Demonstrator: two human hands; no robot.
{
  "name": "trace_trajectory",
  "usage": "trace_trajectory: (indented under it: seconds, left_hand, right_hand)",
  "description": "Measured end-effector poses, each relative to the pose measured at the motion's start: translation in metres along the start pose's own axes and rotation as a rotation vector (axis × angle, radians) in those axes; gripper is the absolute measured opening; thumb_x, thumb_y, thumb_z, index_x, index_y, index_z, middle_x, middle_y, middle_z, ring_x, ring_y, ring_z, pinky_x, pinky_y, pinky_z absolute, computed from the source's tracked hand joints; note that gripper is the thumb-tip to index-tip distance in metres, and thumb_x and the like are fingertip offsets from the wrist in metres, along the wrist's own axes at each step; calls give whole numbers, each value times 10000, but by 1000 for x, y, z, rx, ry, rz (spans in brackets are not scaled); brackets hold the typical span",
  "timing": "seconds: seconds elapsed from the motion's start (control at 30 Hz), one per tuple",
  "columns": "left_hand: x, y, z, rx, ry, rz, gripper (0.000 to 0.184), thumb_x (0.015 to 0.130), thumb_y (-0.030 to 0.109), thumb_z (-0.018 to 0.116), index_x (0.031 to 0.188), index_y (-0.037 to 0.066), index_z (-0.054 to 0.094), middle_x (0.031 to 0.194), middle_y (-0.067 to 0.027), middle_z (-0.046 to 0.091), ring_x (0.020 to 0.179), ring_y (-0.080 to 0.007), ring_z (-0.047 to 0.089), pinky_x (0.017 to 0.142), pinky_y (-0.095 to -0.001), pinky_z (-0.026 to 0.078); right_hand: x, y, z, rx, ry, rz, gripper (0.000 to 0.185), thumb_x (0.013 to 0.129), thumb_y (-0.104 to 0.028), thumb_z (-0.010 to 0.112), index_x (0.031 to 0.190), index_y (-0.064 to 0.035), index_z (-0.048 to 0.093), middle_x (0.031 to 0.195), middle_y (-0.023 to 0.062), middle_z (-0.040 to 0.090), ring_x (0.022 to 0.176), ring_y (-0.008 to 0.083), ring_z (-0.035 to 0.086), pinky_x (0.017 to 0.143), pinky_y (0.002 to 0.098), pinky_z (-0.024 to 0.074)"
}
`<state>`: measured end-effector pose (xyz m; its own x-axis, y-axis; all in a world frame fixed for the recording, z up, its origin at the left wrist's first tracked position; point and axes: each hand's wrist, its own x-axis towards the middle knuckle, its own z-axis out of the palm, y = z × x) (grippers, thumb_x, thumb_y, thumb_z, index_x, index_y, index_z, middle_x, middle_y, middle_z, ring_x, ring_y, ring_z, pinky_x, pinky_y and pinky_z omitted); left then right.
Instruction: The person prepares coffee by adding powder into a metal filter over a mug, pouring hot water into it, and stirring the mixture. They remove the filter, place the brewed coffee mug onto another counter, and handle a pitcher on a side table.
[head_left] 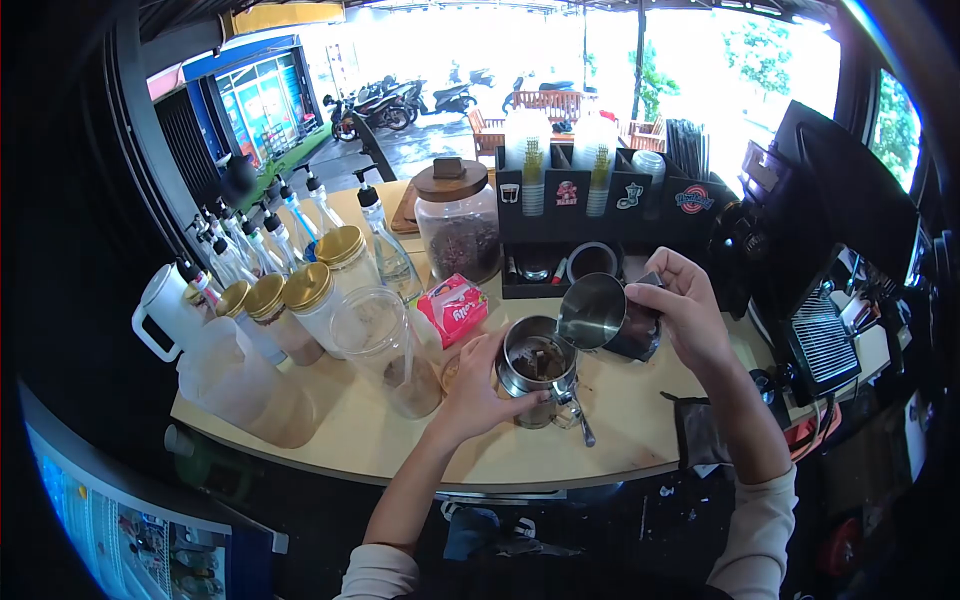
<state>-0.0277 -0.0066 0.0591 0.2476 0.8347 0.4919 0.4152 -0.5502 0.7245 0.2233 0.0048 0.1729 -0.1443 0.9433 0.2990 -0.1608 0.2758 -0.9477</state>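
My left hand (478, 390) is closed round the side of a round metal cup (508, 378). Brown liquid with pale lumps or foam shows inside it. Something clear, like glass, shows below the cup, and a spoon (587, 432) leans at its right. Higher up, my right hand (682, 305) grips a small metal pitcher (590, 312), tipped leftward with its rim over or beside the cup's right edge. No stream is clearly visible. A dark pouch (640, 340) stands behind the pitcher, partly hidden by my right hand.
Left stand a clear plastic jug (370, 325), gold-lidded jars (308, 290), pump bottles (385, 240) and a white kettle (165, 310). Behind are a pink tissue pack (455, 308), a wooden-lidded jar (458, 225) and a black cup organizer (540, 235). An espresso machine (820, 330) is right.
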Motion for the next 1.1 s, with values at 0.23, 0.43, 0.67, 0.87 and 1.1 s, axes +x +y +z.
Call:
trace_trajectory:
  seconds: [0.23,0.43,0.67,0.87,1.1]
  left_hand:
    - [1,5,-2,-7,-5,1,891,589,367,843,1323,40,457,1169,-135,579,1123,-319,492,1027,-450,333]
    - [2,7,-2,-27,-7,11,877,587,355,844,1312,36,466,1140,-133,595,1093,-309,524,1022,-437,336]
    - [2,5,-1,5,2,32,891,591,368,846,1313,18,460,1139,-140,593,1093,-310,526,1017,-441,340]
    - [1,2,0,-3,-7,32,922,593,386,851,1329,8,444,1149,-153,586,1116,-327,512,1027,-445,333]
    - [2,4,-1,5,8,45,903,593,380,846,1321,17,454,1145,-145,595,1102,-317,531,1012,-443,345]
  right_hand:
    - [3,-4,2,-37,-43,-16,239,810,16,679,760,-83,468,675,-18,566,585,2,507,487,151,361]
    - [7,-5,6,-95,-66,-54,253,804,9,695,757,-80,462,685,-22,572,604,-9,513,502,146,383]
    - [4,-12,9,-176,-82,-33,229,800,39,666,783,-79,471,698,-43,526,631,-8,497,573,154,405]
    - [1,-21,16,-207,-68,-10,249,791,23,685,762,-83,462,695,-51,517,636,-21,478,558,145,379]
    - [1,-24,20,-228,-78,-14,258,790,11,695,752,-88,460,699,-52,518,631,-23,470,552,145,371]
